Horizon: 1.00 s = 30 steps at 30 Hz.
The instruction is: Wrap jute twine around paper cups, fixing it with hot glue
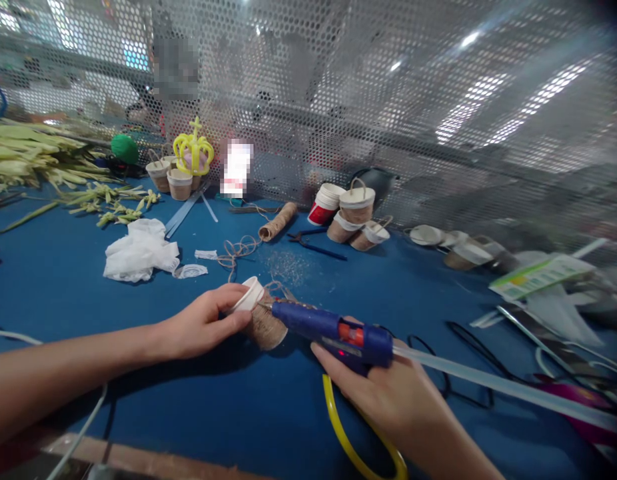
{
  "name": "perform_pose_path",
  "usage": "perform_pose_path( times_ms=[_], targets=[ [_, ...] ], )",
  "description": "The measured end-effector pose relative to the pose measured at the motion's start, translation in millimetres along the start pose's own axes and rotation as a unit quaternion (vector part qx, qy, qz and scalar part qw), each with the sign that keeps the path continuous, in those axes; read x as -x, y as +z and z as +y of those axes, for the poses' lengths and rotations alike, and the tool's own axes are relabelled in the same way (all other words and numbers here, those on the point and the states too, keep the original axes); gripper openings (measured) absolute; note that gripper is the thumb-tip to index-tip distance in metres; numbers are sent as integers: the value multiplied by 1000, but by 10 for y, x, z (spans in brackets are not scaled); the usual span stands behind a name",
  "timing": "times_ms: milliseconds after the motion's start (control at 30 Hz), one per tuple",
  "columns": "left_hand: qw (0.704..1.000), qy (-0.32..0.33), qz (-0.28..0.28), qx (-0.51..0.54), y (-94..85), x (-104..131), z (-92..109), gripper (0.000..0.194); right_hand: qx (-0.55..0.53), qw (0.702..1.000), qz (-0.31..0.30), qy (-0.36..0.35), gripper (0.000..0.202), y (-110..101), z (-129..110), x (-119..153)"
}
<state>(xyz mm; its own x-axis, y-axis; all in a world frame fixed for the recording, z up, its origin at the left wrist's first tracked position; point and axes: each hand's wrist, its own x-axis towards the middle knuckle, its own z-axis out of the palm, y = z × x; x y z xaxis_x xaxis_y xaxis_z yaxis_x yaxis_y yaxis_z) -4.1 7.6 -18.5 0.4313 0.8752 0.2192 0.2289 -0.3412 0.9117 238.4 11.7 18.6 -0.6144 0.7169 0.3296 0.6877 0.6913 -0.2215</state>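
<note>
My left hand (203, 323) is closed on a small paper cup (265, 327) wrapped in brown twine, gripping its white rim. The cup lies tilted on its side, its mouth toward the upper left. In my right hand (388, 393) is a blue hot glue gun (313, 323) with a red light and a long clear glue stick (493, 383) running out of its back. The nozzle meets or nearly meets the twine just below the cup's rim. Behind the cup, loose twine (241, 248) trails from a twine roll (278, 222).
White lace fabric (141, 250) lies at left, near corn husks (33, 153). Pliers (318, 245) rest mid-table beside finished twine baskets (357, 203) and stacked paper cups (326, 202). A yellow crown-shaped object (193, 150) and a perforated metal screen (298, 80) stand behind. Cables (468, 353) lie at right.
</note>
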Motion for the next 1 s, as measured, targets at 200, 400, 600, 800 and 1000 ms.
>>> perform_pose_path(
  times_ms=[200,400,600,800,1000],
  targets=[
    [1000,12,-1,-15,5,7,-10,25,-6,998,48,43,22,119,-73,31],
    [1000,7,4,-28,23,-2,-4,23,-39,996,59,53,19,40,-181,-69],
    [999,11,9,-33,25,-4,2,21,40,996,71,23,18,111,-115,17],
    [999,6,9,-34,28,0,5,21,145,975,85,-144,33,70,-67,21],
    [999,23,0,-37,20,4,15,17,151,976,39,-151,32,-73,-31,32]
  ],
)
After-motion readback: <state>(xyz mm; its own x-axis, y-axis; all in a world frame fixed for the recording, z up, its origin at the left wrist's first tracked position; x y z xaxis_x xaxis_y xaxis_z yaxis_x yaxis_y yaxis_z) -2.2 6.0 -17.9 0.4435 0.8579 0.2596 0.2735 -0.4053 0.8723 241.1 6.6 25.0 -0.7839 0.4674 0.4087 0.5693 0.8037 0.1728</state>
